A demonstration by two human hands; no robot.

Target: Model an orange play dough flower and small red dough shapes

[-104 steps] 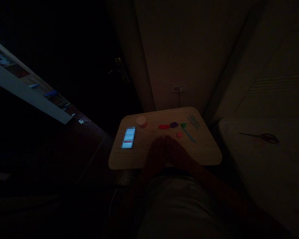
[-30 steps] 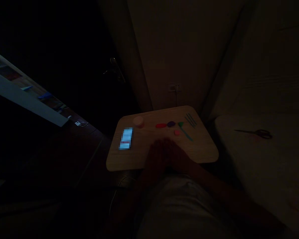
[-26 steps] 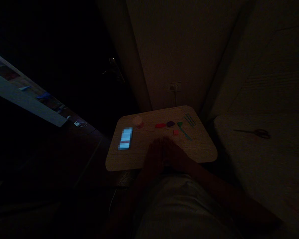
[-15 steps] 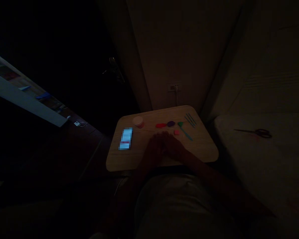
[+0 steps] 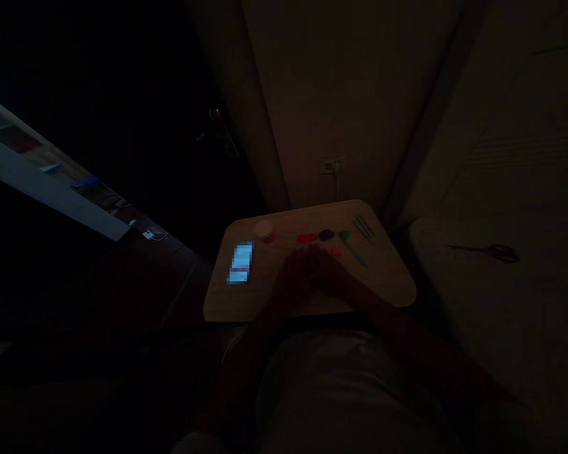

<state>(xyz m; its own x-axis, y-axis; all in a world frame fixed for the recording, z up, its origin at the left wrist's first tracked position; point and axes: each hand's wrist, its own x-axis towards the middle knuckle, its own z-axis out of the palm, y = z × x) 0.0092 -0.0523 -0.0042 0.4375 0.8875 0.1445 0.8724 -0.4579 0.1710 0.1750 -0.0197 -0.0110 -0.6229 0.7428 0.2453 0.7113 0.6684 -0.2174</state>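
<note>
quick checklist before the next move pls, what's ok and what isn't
1. Left hand and right hand close together over the table: ok.
2. What, if anything, is held between them: cannot tell, too dark.
3. Red piece, purple piece and pink piece on the table near the hands: ok.
4. Turquoise tool lying on the table: ok.
5. Scissors on the table: not ok, they lie on the pale surface to the right.
6. Light good enough to see detail: not ok, the room is very dim.
</note>
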